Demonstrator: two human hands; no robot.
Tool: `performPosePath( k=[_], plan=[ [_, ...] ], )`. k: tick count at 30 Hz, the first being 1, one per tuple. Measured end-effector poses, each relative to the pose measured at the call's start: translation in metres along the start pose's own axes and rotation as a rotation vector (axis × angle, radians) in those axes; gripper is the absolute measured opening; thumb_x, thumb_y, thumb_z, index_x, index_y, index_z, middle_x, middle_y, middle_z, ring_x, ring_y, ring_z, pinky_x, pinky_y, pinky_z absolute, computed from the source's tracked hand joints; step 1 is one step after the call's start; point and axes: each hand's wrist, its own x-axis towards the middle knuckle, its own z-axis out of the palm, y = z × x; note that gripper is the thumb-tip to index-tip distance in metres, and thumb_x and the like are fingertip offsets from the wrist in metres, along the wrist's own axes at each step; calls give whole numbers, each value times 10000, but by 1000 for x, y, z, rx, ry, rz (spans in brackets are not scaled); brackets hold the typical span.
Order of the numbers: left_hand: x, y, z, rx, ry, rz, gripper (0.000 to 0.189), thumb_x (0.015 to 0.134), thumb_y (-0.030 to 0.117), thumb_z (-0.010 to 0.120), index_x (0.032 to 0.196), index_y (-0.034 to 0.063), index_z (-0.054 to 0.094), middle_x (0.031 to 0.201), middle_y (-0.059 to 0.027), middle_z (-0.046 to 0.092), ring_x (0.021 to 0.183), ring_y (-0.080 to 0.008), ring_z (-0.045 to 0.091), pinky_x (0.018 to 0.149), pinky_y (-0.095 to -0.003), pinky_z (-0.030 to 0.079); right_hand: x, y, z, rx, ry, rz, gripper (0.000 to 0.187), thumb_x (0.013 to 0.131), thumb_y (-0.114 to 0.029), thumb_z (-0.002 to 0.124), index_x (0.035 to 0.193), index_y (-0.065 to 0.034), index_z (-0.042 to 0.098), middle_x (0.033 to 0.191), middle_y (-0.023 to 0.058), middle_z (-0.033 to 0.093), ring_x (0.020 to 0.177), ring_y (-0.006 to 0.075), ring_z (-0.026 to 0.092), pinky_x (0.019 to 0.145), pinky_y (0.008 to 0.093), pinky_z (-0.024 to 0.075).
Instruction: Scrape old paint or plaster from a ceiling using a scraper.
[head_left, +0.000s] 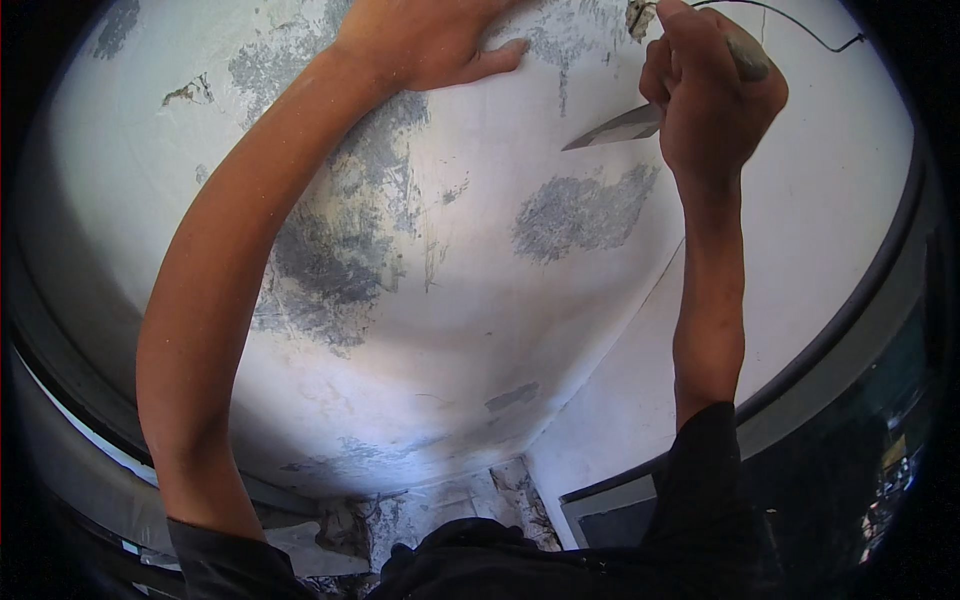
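Note:
My left hand (427, 41) lies against the white painted wall (465, 322) at the top centre, its thumb stretched to the right and its other fingers cut off by the picture's edge. It holds nothing that I can see. At the upper right my right hand (705, 97) is closed around the handle of a pointed metal blade (619, 127), perhaps a knife or a scraper. The blade points left, beside the wall. Grey bare patches (585, 214) show where paint is gone, below the blade and under my left forearm.
A broken hole (640, 20) in the wall and a thin black wire (795, 22) are near my right hand. A second wall (817, 187) meets the first at a corner. Debris lies on the floor (450, 510) below, beside a dark-framed panel (615, 517).

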Motion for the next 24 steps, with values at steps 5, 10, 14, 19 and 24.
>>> performPosePath(
  k=[5,10,14,19,24],
  plan=[
    [2,0,3,-16,13,-3,636,926,479,597,1401,61,527,1499,-178,470,1435,-320,388,1215,-534,269,19,-45,-23,299,-18,13,389,932,-85,586,596,-162,406,477,-45,362,366,42,310,319,279,229],
    [1,2,0,4,-10,-13,634,927,478,599,1399,60,526,1501,-177,469,1435,-319,388,1216,-531,269,9,-9,-16,162,100,-137,344,963,-144,564,644,-151,436,519,-50,343,377,32,307,321,257,225],
    [3,2,1,-41,9,-20,626,931,474,599,1392,57,532,1501,-178,471,1436,-319,389,1218,-524,270,16,-9,-18,309,31,-166,333,960,-118,584,646,-118,472,526,-20,399,405,43,342,362,264,253],
    [0,2,1,-10,-5,-26,629,931,475,599,1393,54,534,1507,-176,469,1436,-318,389,1219,-521,269,3,8,-23,333,-39,-106,335,1003,-167,592,705,-35,516,544,15,453,439,53,382,416,246,240],
    [3,1,-1,7,-8,-14,641,927,475,605,1403,51,534,1506,-176,470,1439,-314,385,1218,-514,271,2,-2,-20,238,-13,-226,338,973,-117,585,651,-82,485,524,0,361,426,49,325,410,246,248]
  ],
)
